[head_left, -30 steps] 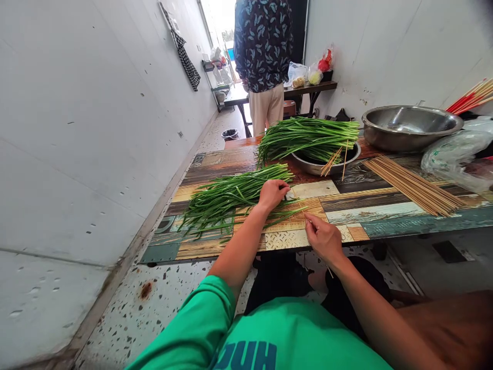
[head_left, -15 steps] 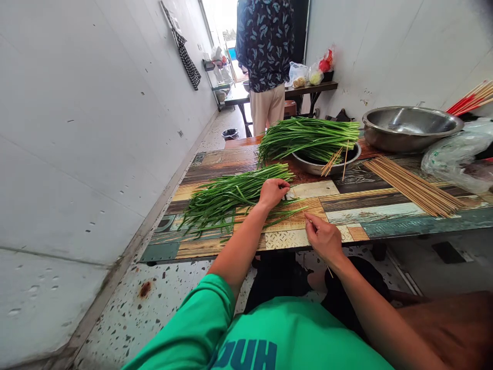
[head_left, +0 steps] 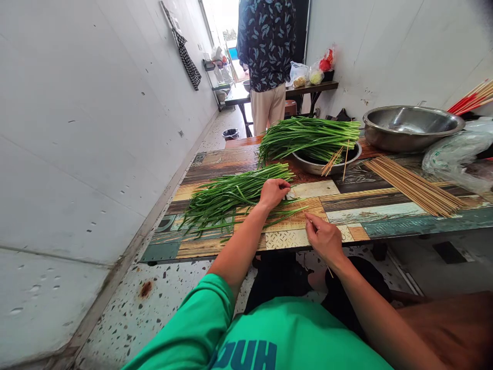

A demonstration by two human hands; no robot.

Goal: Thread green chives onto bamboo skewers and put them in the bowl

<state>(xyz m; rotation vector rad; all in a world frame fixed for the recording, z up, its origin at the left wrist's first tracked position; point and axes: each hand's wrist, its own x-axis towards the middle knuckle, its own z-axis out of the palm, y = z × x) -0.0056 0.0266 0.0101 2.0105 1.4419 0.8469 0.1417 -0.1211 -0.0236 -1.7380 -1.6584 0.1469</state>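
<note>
Over the near edge of a pile of long green garlic chives [head_left: 227,190], my left hand [head_left: 274,192] has thumb and fingers pinched together near the pale stem ends. What it grips is too small to tell. My right hand [head_left: 324,237], lower and to the right, is closed on a thin bamboo skewer [head_left: 301,206]. The skewer slants up toward my left fingertips, and its other end shows below my right wrist. A few loose chives [head_left: 287,211] lie beneath my left wrist, their ends by the skewer.
Behind the pile, a metal bowl [head_left: 321,168] holds a larger chive bunch [head_left: 308,136] and several upright skewers. Bamboo skewers [head_left: 416,186] lie on the patchwork table [head_left: 219,160] at right, near a big steel basin [head_left: 412,128] and plastic bag [head_left: 447,159]. A person [head_left: 267,51] stands beyond.
Both hands keep almost the same place and grip. The view shifts very slightly; the chives and skewers stay where they were.
</note>
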